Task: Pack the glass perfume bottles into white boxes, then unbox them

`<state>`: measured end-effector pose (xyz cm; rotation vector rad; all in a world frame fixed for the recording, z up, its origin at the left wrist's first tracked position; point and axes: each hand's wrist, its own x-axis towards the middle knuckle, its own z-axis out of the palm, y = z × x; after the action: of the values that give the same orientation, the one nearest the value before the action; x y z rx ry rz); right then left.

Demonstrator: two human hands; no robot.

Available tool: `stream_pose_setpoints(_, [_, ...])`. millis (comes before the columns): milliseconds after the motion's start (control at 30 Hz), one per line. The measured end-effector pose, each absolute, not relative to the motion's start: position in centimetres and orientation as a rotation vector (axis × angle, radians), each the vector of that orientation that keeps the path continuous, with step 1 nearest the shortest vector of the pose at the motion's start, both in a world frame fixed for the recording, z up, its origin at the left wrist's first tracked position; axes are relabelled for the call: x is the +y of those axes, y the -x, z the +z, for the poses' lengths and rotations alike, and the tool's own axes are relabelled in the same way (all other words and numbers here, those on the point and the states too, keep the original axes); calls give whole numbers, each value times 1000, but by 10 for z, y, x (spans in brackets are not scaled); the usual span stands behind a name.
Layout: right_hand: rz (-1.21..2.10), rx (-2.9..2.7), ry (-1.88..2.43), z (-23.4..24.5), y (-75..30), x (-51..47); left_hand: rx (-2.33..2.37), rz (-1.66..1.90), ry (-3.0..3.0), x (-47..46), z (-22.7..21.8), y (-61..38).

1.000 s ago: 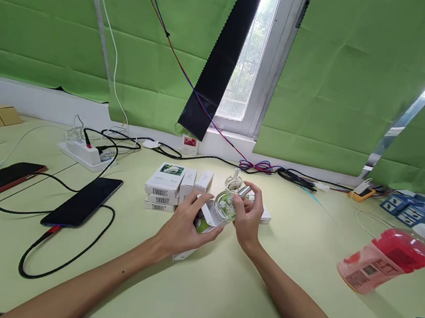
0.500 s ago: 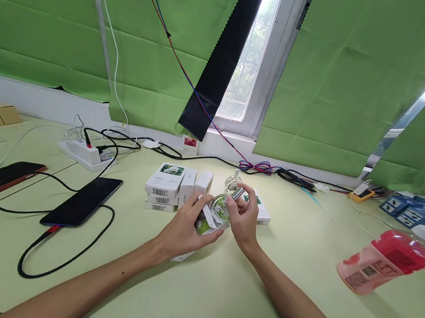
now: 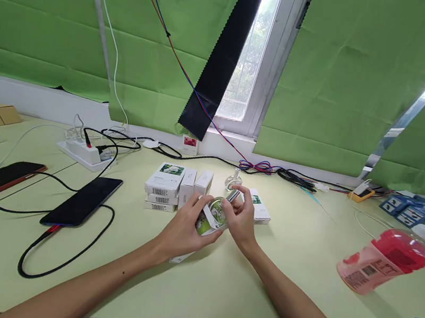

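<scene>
My left hand is wrapped round a small white and green box whose end flap stands open. A round, clear glass perfume bottle sits partly inside the box mouth. The fingers of my right hand grip this bottle near its silver cap, thumb against the glass. Just behind stands a second glass bottle, partly covered by my right fingers. Beside the right hand lies a flat white box. Several white boxes are stacked to the left of my hands.
A phone on a black cable lies at left, with a white power strip behind it. A pink drink bottle stands at right. Cables run along the back edge below the green blinds. Small blue boxes lie far right.
My right hand has shifted slightly left and down, and the perfume bottle is a little deeper in the box. My left hand has stayed almost still.
</scene>
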<state>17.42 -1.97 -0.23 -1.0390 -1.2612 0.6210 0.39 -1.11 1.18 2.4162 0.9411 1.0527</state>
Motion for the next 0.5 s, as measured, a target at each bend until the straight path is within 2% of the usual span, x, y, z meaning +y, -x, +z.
stream_pose_setpoints(500, [740, -1252, 1033, -1, -171, -21, 906, 1067, -2400, -12, 10, -5])
